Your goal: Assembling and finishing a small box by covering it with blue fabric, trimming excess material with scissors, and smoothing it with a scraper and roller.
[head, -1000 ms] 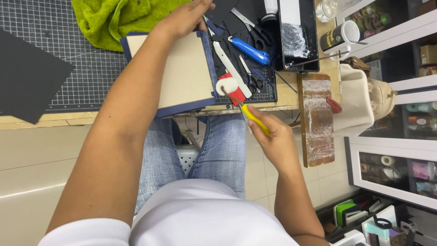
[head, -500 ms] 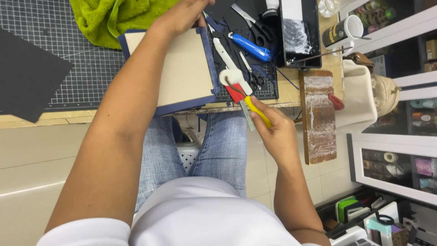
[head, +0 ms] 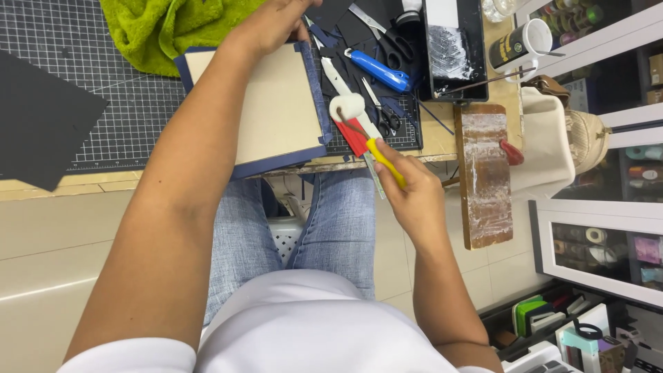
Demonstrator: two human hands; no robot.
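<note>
My left hand point(head: 276, 24) presses down on the far edge of a beige board point(head: 276, 110) that lies on a dark blue cover sheet point(head: 316, 90) with folded flaps. My right hand point(head: 411, 190) grips the yellow handle of a small paint roller point(head: 347, 108). Its white foam head rests just right of the board, over a red item point(head: 356, 138) on the cutting mat.
A gridded cutting mat point(head: 103, 117) covers the table. A green towel point(head: 166, 27) and black paper point(head: 41, 117) lie left. Scissors point(head: 383, 34), a blue-handled tool point(head: 378, 71), a black tray point(head: 454, 48), a mug point(head: 519, 43) and a glue-stained wooden board point(head: 483, 173) sit right.
My right hand has brought the roller up and left, from the table's edge to just beside the board. My left hand stays on the board.
</note>
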